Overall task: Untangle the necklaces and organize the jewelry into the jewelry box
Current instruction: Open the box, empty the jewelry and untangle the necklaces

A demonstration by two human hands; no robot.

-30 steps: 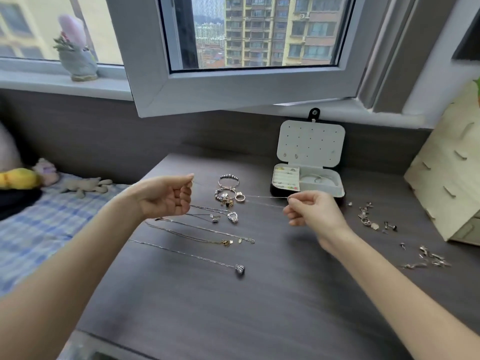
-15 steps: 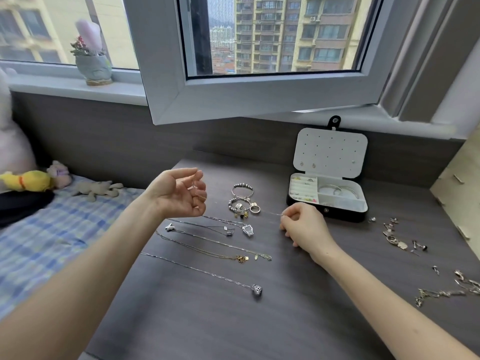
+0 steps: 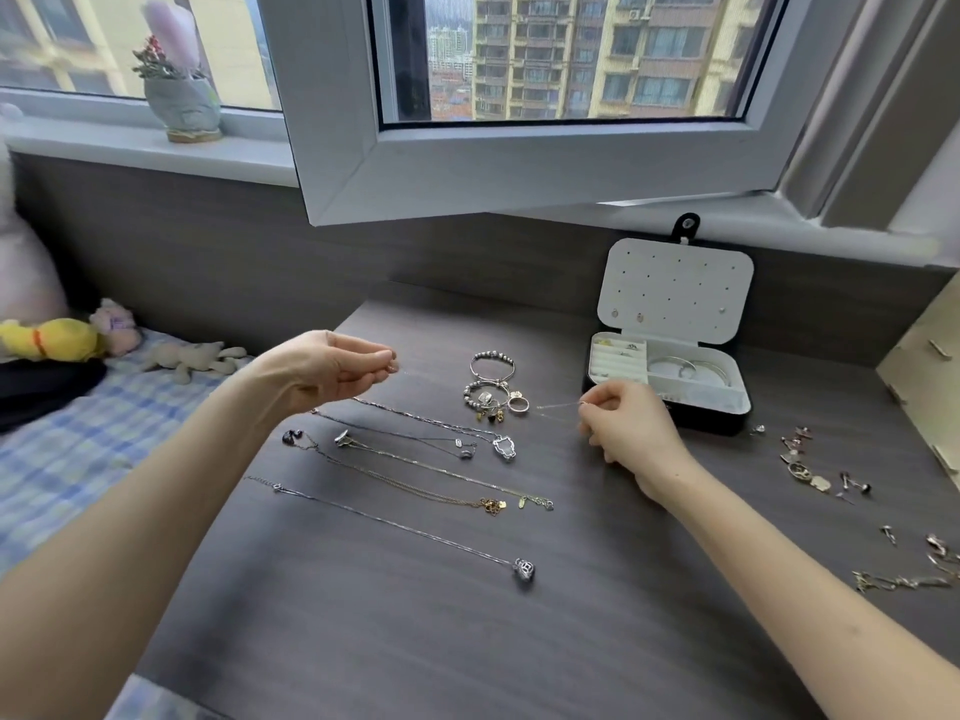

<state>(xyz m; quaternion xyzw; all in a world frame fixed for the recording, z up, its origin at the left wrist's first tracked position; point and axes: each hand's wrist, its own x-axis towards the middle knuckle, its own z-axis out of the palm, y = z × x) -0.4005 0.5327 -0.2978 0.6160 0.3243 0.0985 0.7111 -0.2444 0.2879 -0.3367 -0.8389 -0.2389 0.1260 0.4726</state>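
My left hand [image 3: 332, 368] and my right hand [image 3: 626, 426] each pinch one end of a very thin silver chain [image 3: 556, 406], stretched above the dark desk; only the part near my right hand shows clearly. Several untangled necklaces [image 3: 415, 459] lie in rows below the chain, the nearest with a silver cage pendant [image 3: 523, 568]. Beaded bracelets and a ring [image 3: 493, 392] lie between my hands. The open jewelry box [image 3: 670, 407] stands behind my right hand, with bangles inside and a few studs on its white lid.
Loose earrings and small pieces [image 3: 810, 470] are scattered on the desk at the right. A wooden organizer [image 3: 930, 366] stands at the far right edge. An open window frame [image 3: 519, 163] overhangs the desk's back. Plush toys [image 3: 52, 340] lie on the checked bed at left.
My left hand's fingers have closed into a pinch on the chain end. My right hand stays pinched near the box. The camera has shifted, so everything sits slightly lower right.
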